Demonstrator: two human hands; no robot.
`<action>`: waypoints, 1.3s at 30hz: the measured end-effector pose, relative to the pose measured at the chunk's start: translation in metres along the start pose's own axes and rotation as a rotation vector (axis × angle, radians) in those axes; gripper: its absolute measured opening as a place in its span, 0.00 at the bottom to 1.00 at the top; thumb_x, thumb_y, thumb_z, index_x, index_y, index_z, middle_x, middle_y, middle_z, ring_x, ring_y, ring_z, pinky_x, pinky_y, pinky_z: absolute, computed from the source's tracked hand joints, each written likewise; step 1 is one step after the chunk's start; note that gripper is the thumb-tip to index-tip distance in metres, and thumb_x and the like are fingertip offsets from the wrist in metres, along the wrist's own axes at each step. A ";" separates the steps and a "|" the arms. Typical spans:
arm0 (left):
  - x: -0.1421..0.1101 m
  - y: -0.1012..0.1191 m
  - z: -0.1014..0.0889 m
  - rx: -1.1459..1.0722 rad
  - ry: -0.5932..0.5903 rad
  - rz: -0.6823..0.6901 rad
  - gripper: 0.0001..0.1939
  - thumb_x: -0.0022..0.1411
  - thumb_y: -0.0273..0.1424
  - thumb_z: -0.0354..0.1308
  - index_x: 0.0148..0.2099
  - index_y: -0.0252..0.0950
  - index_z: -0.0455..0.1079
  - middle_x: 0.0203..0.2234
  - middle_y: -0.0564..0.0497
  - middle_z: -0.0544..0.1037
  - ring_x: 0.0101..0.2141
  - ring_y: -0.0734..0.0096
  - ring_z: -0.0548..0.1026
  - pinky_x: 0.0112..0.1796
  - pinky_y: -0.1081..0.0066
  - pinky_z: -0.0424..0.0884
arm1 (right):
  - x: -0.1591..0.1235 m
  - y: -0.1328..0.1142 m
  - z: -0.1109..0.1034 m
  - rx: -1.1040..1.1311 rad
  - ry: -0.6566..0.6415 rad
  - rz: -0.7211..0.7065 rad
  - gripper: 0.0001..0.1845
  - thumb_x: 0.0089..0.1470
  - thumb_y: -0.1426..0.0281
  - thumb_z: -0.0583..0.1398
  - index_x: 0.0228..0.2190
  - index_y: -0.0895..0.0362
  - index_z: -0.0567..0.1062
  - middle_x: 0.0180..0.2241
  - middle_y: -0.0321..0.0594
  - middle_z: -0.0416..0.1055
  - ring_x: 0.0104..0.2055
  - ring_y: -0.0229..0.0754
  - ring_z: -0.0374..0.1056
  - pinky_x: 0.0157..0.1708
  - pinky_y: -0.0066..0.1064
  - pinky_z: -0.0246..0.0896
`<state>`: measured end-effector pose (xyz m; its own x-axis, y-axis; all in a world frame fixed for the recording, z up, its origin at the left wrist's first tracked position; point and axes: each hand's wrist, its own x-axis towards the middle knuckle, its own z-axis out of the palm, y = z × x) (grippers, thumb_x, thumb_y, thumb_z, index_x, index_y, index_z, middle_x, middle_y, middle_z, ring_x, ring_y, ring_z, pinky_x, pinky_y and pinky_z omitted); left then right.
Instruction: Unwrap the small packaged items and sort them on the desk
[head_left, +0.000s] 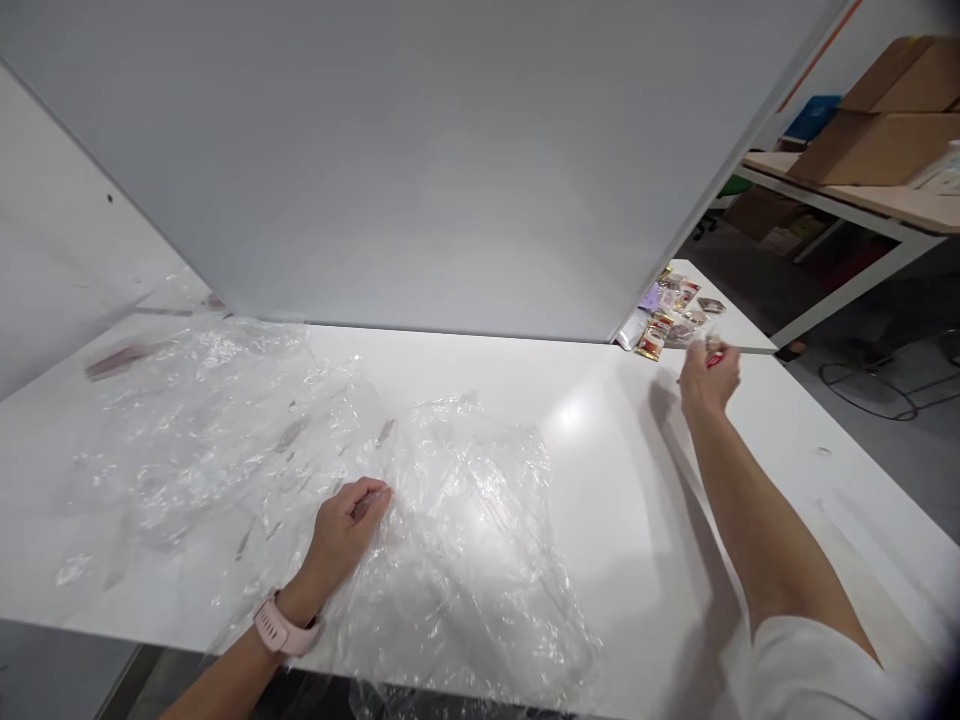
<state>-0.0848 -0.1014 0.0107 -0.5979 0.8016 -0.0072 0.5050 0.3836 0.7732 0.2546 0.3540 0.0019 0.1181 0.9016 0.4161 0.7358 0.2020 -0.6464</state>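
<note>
My left hand (351, 528), with a pink watch band (281, 628) on its wrist, has thumb and fingers pinched at the left edge of a clear plastic bag (480, 530). That bag lies flat and wrinkled over the front of the white table. Out at the far right, my right hand (707, 380) is closed around a small packet (715, 358) showing red and pale parts, mostly covered by the fingers. Just beyond it lies a heap of small shiny wrapped packets (675, 305) in gold, red and purple.
More crumpled clear plastic (202, 440) spreads over the left of the table (600, 470). A tall grey panel (420, 170) stands along the back. At right, a cardboard box (885, 150) sits on another table (855, 200), and a wire-like black frame (877, 385) stands on the floor.
</note>
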 end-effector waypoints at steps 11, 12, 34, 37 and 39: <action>0.001 -0.003 0.004 0.073 -0.004 0.045 0.15 0.67 0.40 0.52 0.34 0.39 0.74 0.25 0.53 0.75 0.29 0.68 0.71 0.34 0.69 0.66 | 0.054 0.010 0.081 -0.100 0.035 -0.209 0.26 0.56 0.64 0.57 0.53 0.65 0.71 0.51 0.68 0.63 0.58 0.69 0.53 0.52 0.61 0.39; 0.001 -0.003 0.004 0.077 -0.002 0.049 0.14 0.67 0.40 0.52 0.34 0.39 0.74 0.24 0.53 0.75 0.29 0.68 0.71 0.34 0.69 0.66 | 0.050 0.011 0.083 -0.101 0.050 -0.226 0.27 0.55 0.63 0.58 0.53 0.64 0.72 0.52 0.68 0.64 0.58 0.71 0.53 0.52 0.63 0.38; -0.014 -0.026 -0.051 0.478 0.065 0.413 0.33 0.58 0.31 0.62 0.66 0.42 0.62 0.71 0.40 0.49 0.68 0.41 0.49 0.62 0.39 0.49 | -0.350 -0.182 0.001 0.158 -0.852 -0.985 0.22 0.66 0.56 0.51 0.58 0.44 0.68 0.64 0.43 0.62 0.66 0.55 0.56 0.59 0.53 0.57; -0.007 -0.053 -0.092 0.622 0.067 0.067 0.61 0.49 0.53 0.67 0.75 0.39 0.39 0.72 0.35 0.30 0.69 0.32 0.29 0.60 0.31 0.31 | -0.351 -0.197 0.016 0.166 -0.834 -0.974 0.20 0.66 0.56 0.51 0.55 0.46 0.71 0.62 0.44 0.64 0.63 0.54 0.58 0.57 0.52 0.59; 0.001 -0.070 -0.110 0.587 0.030 -0.126 0.68 0.47 0.58 0.66 0.75 0.37 0.30 0.72 0.31 0.32 0.69 0.30 0.30 0.60 0.30 0.34 | -0.356 -0.207 0.023 0.178 -0.828 -0.942 0.21 0.65 0.55 0.51 0.56 0.46 0.70 0.61 0.44 0.65 0.62 0.54 0.59 0.56 0.53 0.59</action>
<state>-0.1889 -0.1776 0.0264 -0.6888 0.7231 -0.0513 0.6830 0.6711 0.2882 0.0446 -0.0001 -0.0271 -0.8994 0.3366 0.2788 0.2002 0.8843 -0.4218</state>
